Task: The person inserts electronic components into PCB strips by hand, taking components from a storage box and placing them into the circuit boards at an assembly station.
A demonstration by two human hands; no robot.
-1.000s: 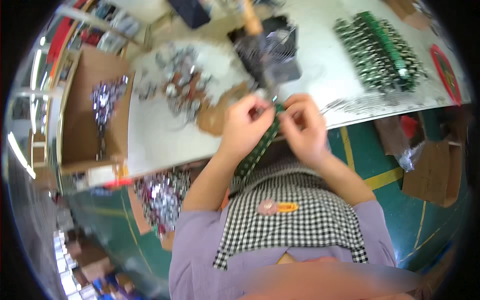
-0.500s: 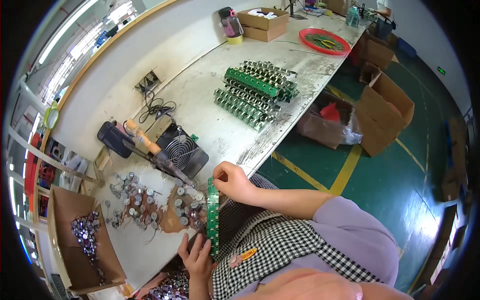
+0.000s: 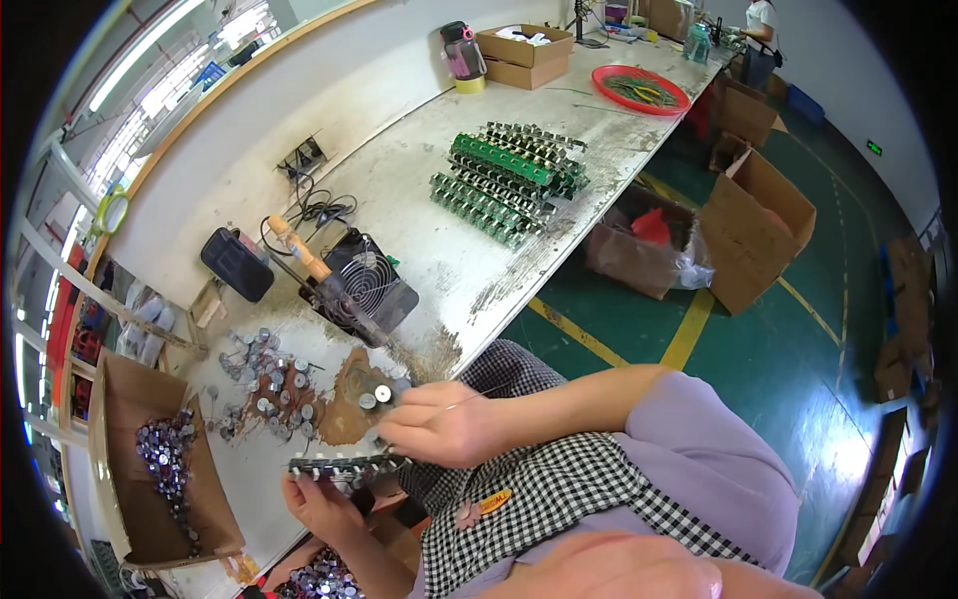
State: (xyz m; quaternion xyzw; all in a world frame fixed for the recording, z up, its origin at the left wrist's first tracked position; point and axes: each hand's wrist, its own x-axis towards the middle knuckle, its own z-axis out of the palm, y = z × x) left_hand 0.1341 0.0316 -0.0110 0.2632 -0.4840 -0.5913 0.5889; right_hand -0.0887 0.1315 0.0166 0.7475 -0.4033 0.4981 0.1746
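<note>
My left hand (image 3: 324, 507) grips one end of a circuit board strip (image 3: 344, 466) from below, at the bench's near edge. The strip now lies crosswise, with a row of small silver pieces along its top. My right hand (image 3: 439, 424) is closed beside the strip's other end, its fingertips partly hidden. A thin wire (image 3: 464, 402) runs out over its knuckles. Just beyond the fingers stand a couple of small round silver parts (image 3: 382, 393) on a brown-stained patch. A soldering iron (image 3: 299, 250) with a wooden handle leans over a black fan (image 3: 369, 280), tip toward my right hand.
More round silver parts (image 3: 284, 389) lie scattered leftward. A cardboard box (image 3: 125, 429) of shiny pieces stands at the left. Stacked circuit boards (image 3: 509, 175) sit farther along the bench (image 3: 419, 150), before a red tray (image 3: 644, 75) and a bottle (image 3: 462, 55). Open cartons (image 3: 758, 220) stand on the floor.
The board strip has swung from pointing away from me to lying crosswise, edge up. My left hand has moved left and farther from me; my right hand has come nearer, covering some round parts.
</note>
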